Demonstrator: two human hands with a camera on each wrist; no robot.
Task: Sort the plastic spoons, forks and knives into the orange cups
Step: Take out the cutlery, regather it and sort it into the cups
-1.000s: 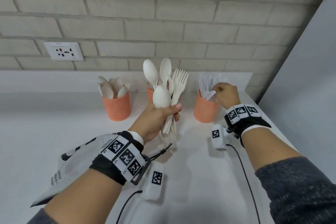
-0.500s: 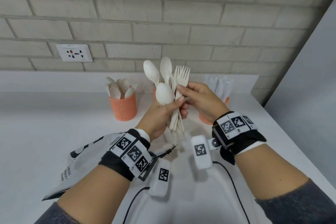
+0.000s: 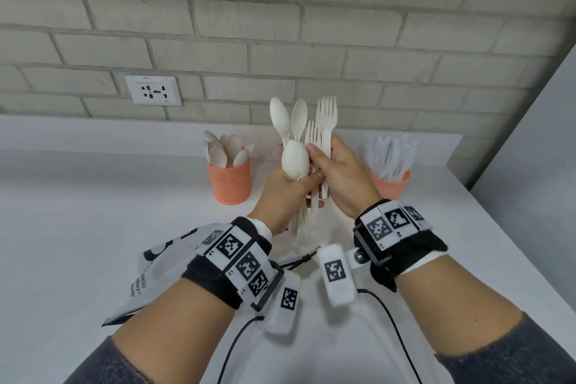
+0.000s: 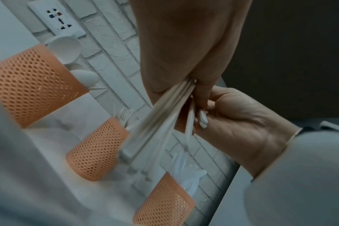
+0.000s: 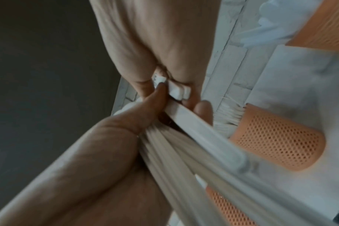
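A: What is differing from a second ago?

B: The right hand (image 3: 343, 178), then at the knife cup (image 3: 391, 182), is now gripping a fork (image 3: 327, 121) in the bunch (image 3: 307, 150), thumb and fingers curling round its handle. The left hand (image 3: 285, 193) is still wrapping its fingers tight round the bunch's handles, holding it upright above the counter (image 3: 93, 227).

A: And the counts?

B: I am counting three spoons and two forks in the bunch (others may be hiding behind). Three orange cups are standing along the wall: the spoon cup (image 3: 229, 181) on the left, the fork cup (image 4: 97, 151) in the middle, mostly hidden in the head view, and the knife cup on the right.
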